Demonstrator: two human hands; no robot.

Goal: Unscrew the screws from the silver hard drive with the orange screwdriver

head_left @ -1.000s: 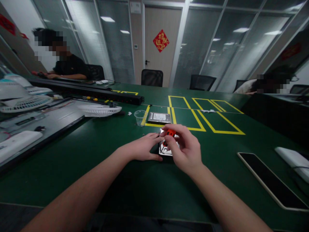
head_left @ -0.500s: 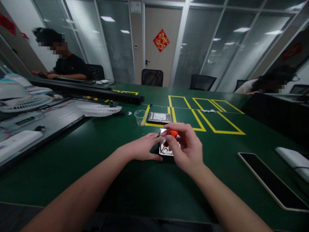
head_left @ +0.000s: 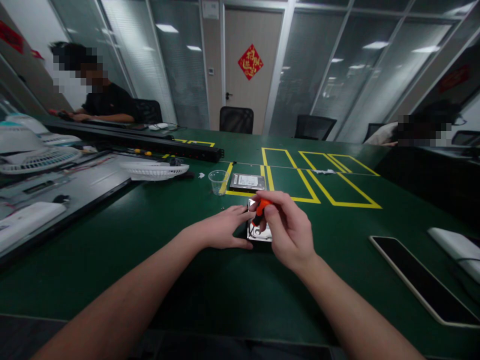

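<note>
A silver hard drive [head_left: 265, 233] lies on the green table in front of me, partly hidden by both hands. My left hand [head_left: 221, 227] steadies it at the left side, with the thumb by the near corner and the fingers along the far part. Between the thumb and fingers of my right hand [head_left: 290, 227] is an orange and black screwdriver [head_left: 259, 212]. It slants down to the left, its thin shaft reaching the drive's near left area. Whether the tip sits in a screw is too small to tell.
Beyond the hands stand a clear plastic cup [head_left: 218, 183] and a second hard drive [head_left: 247, 182] within yellow tape. A phone [head_left: 423, 280] lies at right beside a white device [head_left: 457, 250]. Fan parts [head_left: 153, 170] and a metal panel [head_left: 93, 175] occupy the left. Two people sit farther off.
My right fingers have shifted on the screwdriver, and its handle now shows more fully, leaning to the right. The left hand and the drive have stayed in place.
</note>
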